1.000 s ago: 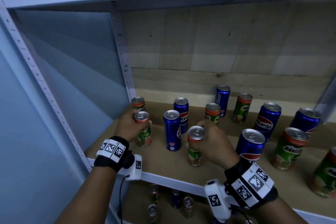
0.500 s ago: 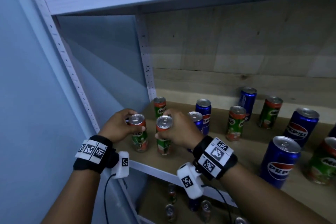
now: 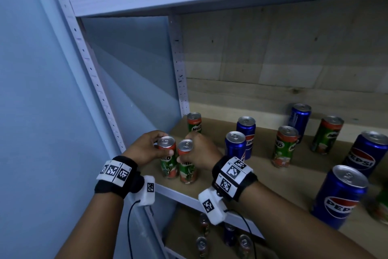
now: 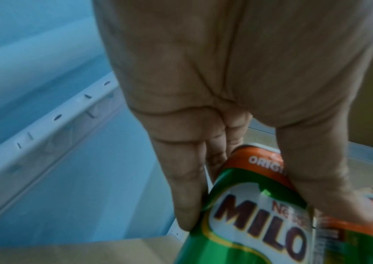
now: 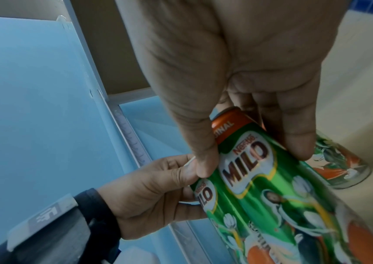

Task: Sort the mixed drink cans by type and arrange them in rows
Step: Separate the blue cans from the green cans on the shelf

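Head view: left hand (image 3: 144, 149) and right hand (image 3: 199, 153), fingers each wrapped round a Milo can (image 3: 168, 162), side by side.

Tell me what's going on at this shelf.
A person is sorting drink cans on a shelf. The left hand grips one Milo can and the right hand grips another, side by side at the shelf's front left corner. Pepsi cans and more Milo cans stand mixed to the right.
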